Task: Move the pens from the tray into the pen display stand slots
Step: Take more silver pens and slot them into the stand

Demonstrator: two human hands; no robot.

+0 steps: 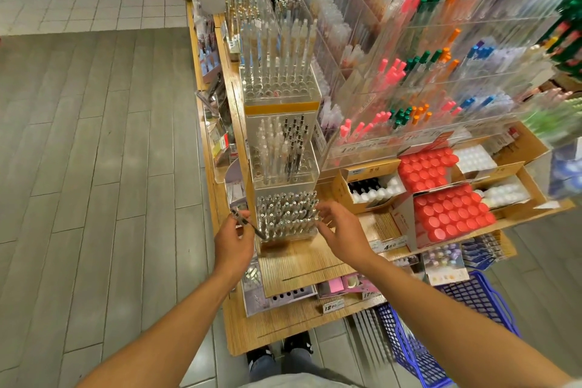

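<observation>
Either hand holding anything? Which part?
Left hand pinches a pen near its upper end, tip angled toward the stand. Right hand is open, holding nothing.

We have one head view, wide-angle, looking steeply down and forward from standing height over our own arms, close above the pen display stand (285, 167), with the tiled floor (94, 135) stretching away left.

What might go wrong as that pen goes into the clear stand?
The lowest tier of the stand already looks packed with pens, so the pen pinched in the left hand may find no free slot or jostle its neighbours. The right hand, open beside the tier, could brush pens. The stand sits near the shelf edge and might shift.
</observation>
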